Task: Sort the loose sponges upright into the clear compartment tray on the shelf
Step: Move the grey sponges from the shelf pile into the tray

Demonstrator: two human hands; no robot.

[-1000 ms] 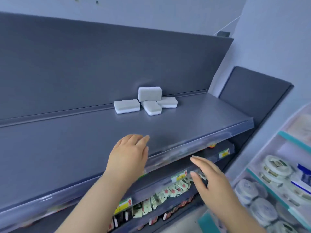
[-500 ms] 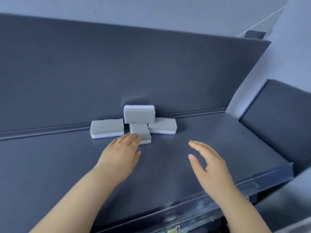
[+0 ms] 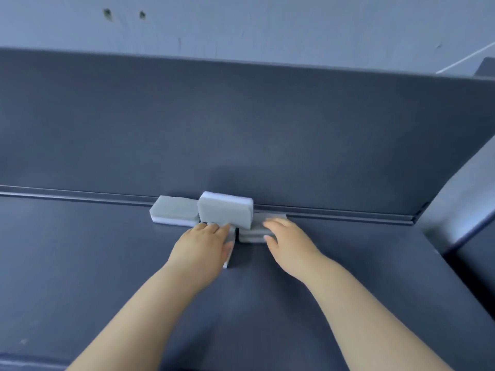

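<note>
Several grey-and-white sponges sit at the back of the dark shelf [image 3: 107, 263]. One sponge [image 3: 225, 210] stands on edge, leaning on the back panel. A flat sponge [image 3: 174, 211] lies to its left. My left hand [image 3: 203, 245] lies over the front sponge [image 3: 231, 247], fingers fairly straight and thumb along its right side. My right hand [image 3: 288, 242] has its fingers on top of the right flat sponge [image 3: 253, 235] and its thumb against the front edge. No clear compartment tray is in view.
The shelf's dark back panel [image 3: 241, 129] rises right behind the sponges. A second dark panel [image 3: 460, 210] closes off the right end. A pale wall shows above.
Both hands have reached forward from mid-shelf to the sponges. My left hand now covers the front sponge, and my right hand has come onto the right one. The view has moved closer.
</note>
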